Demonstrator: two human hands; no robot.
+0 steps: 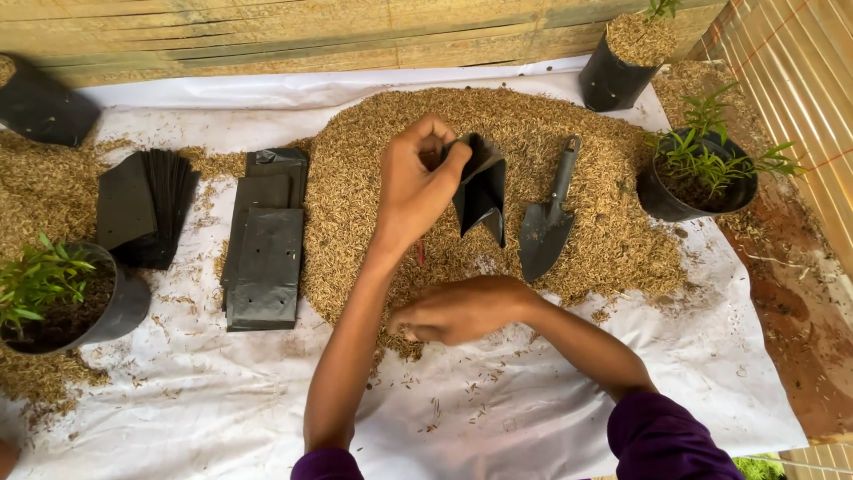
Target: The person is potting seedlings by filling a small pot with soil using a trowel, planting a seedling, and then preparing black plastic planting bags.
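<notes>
The black nursery bag (482, 191) hangs just above the middle of the frame, over the heap of rice husks (498, 178). Its top edge sits pinched between the thumb and bent fingers (444, 147) of the left hand (418, 182), which are clamped on the rim, while the rest of the bag droops to the right of and below the fingertips. The bag is thin, glossy black plastic, creased lengthwise, its mouth partly spread open and its lower end folded into two points. The right hand (462, 308) lies lower, at the near edge of the husk heap, fingers curled together into the husks; whether it grips any I cannot tell. A small garden trowel (546, 222) rests on the heap just right of the bag. Flat black bags (265, 240) lie stacked left of centre on the white sheet (533, 400).
</notes>
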